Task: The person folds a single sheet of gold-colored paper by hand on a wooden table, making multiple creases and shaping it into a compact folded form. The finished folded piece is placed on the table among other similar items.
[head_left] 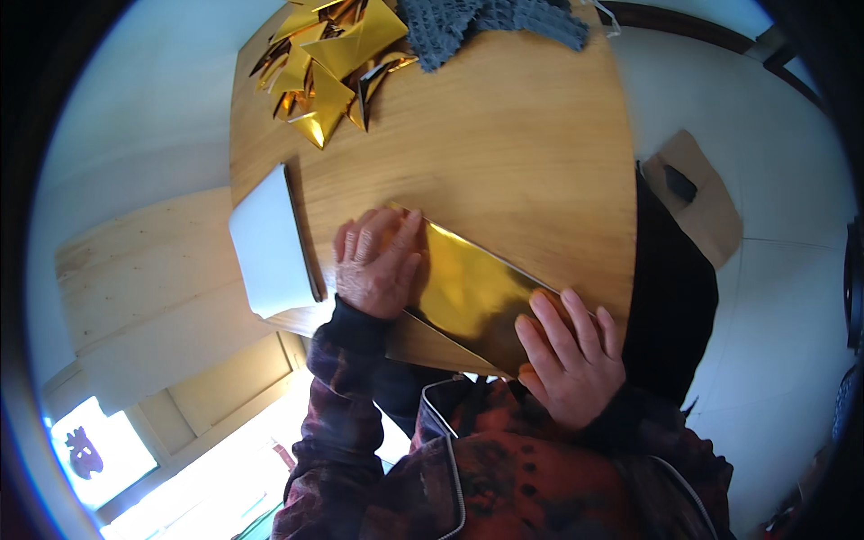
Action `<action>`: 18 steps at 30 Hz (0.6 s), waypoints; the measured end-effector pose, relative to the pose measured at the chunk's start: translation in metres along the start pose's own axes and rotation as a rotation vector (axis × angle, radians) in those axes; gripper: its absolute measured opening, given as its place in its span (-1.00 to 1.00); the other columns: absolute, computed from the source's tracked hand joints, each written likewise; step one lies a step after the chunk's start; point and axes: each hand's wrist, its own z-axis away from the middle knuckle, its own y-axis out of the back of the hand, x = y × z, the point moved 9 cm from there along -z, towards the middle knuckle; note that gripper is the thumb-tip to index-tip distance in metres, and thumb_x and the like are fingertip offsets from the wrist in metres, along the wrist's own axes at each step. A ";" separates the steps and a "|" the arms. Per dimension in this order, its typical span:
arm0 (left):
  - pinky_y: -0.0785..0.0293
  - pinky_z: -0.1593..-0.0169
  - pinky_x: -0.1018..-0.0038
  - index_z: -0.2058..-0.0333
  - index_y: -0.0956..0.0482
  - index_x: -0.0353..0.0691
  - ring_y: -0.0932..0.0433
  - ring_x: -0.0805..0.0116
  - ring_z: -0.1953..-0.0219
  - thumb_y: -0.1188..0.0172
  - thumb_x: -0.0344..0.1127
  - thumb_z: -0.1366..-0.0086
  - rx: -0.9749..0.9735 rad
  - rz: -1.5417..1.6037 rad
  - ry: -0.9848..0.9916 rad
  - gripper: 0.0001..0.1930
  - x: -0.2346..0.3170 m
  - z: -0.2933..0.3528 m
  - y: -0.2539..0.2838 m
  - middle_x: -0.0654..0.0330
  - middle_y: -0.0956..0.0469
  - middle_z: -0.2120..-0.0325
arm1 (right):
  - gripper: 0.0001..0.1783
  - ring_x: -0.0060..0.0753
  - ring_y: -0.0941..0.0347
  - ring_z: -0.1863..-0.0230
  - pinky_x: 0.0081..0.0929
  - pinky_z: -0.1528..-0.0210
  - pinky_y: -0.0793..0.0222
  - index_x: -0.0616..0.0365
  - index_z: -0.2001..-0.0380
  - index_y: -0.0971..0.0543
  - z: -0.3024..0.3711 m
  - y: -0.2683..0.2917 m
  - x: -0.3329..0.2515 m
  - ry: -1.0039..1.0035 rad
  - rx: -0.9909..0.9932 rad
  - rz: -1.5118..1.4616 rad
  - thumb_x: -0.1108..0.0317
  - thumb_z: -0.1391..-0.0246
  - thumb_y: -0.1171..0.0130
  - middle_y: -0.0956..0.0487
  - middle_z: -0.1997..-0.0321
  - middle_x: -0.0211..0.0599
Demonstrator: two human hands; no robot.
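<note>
A strip of gold foil paper (481,286), folded or doubled along its length, lies slantwise on the wooden table near my body. At its upper left end is my left hand (376,263), its fingers bent and closed on the corner; the exact hold under the fingers is hidden. My right hand (576,355) rests on the lower right end of the strip, fingers stretched out and spread flat on the shiny surface.
Several folded gold foil pieces (337,58) are heaped at the table's far left. Beside them lies a grey textured cloth (495,22). A stack of white sheets (274,243) sits at the left edge. Brown cardboard (706,207) is on the floor to the right.
</note>
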 end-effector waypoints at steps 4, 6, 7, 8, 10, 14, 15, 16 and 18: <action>0.02 -0.33 0.04 -0.24 -0.35 0.02 -0.22 0.16 -0.28 -0.21 -0.23 -0.15 -0.086 -0.273 0.107 -0.38 0.007 0.012 -0.007 0.21 -0.30 -0.21 | -0.34 -0.12 -0.10 -0.39 -0.07 -0.32 -0.03 0.01 -0.13 -0.45 0.001 -0.004 0.000 0.003 -0.017 -0.025 0.07 0.08 -0.26 -0.28 -0.36 -0.28; 0.07 -0.37 0.05 -0.29 -0.26 -0.01 -0.11 0.15 -0.37 -0.22 -0.21 -0.16 -0.033 -0.121 0.131 -0.32 0.020 0.022 0.002 0.18 -0.18 -0.32 | -0.33 -0.09 -0.08 -0.40 -0.01 -0.32 -0.03 0.02 -0.12 -0.46 0.002 -0.004 -0.001 0.007 -0.003 -0.033 0.11 0.13 -0.30 -0.27 -0.35 -0.26; 0.07 -0.38 0.06 -0.30 -0.24 -0.03 -0.09 0.14 -0.38 -0.23 -0.20 -0.16 0.011 0.013 0.142 -0.30 0.032 0.028 0.004 0.18 -0.16 -0.33 | -0.31 -0.06 -0.09 -0.39 0.03 -0.31 -0.04 0.02 -0.12 -0.46 0.002 -0.003 -0.002 0.005 0.003 -0.047 0.13 0.16 -0.33 -0.27 -0.35 -0.24; 0.08 -0.38 0.08 -0.30 -0.23 -0.04 -0.06 0.14 -0.40 -0.23 -0.18 -0.17 0.066 0.157 0.151 -0.29 0.044 0.035 0.008 0.17 -0.14 -0.35 | -0.29 -0.03 -0.09 -0.39 0.07 -0.30 -0.04 0.02 -0.12 -0.46 0.002 -0.003 -0.004 0.006 0.007 -0.063 0.16 0.19 -0.36 -0.27 -0.35 -0.23; 0.04 -0.38 0.14 -0.33 -0.17 -0.08 -0.07 0.12 -0.40 -0.22 -0.02 -0.19 -0.075 0.216 0.098 -0.23 0.078 0.049 -0.010 0.13 -0.11 -0.36 | -0.29 -0.02 -0.06 -0.41 0.07 -0.33 -0.01 0.03 -0.13 -0.46 0.002 -0.003 -0.006 0.020 0.020 -0.038 0.16 0.19 -0.37 -0.25 -0.36 -0.23; 0.14 -0.38 0.02 -0.34 -0.16 0.02 0.01 0.08 -0.42 -0.10 0.10 -0.24 -0.082 0.120 0.188 -0.26 0.081 0.062 -0.026 0.15 -0.04 -0.39 | -0.30 -0.07 -0.04 -0.42 0.03 -0.37 0.05 0.04 -0.14 -0.44 0.004 -0.003 -0.008 0.054 0.061 0.021 0.11 0.12 -0.35 -0.23 -0.37 -0.25; 0.14 -0.37 -0.01 -0.34 -0.16 0.05 0.02 0.08 -0.42 -0.08 0.11 -0.25 -0.071 0.105 0.178 -0.27 0.079 0.063 -0.028 0.16 -0.02 -0.40 | -0.31 -0.10 -0.03 -0.42 0.03 -0.37 0.06 0.05 -0.14 -0.44 0.005 -0.005 -0.008 0.062 0.062 0.030 0.10 0.09 -0.33 -0.22 -0.38 -0.26; 0.15 -0.37 -0.04 -0.34 -0.15 0.08 0.03 0.09 -0.42 -0.06 0.12 -0.26 -0.076 0.096 0.184 -0.28 0.076 0.064 -0.031 0.18 0.00 -0.40 | -0.33 -0.12 -0.03 -0.42 0.03 -0.38 0.08 0.05 -0.14 -0.44 0.005 -0.006 -0.008 0.063 0.052 0.034 0.08 0.06 -0.31 -0.21 -0.38 -0.28; 0.16 -0.37 -0.07 -0.34 -0.16 0.13 0.02 0.10 -0.42 -0.07 0.13 -0.25 -0.063 0.105 0.161 -0.29 0.072 0.062 -0.034 0.22 0.00 -0.40 | -0.34 -0.12 -0.02 -0.43 0.02 -0.38 0.06 0.07 -0.15 -0.43 0.005 -0.007 -0.006 0.058 0.055 0.038 0.11 0.04 -0.31 -0.20 -0.39 -0.28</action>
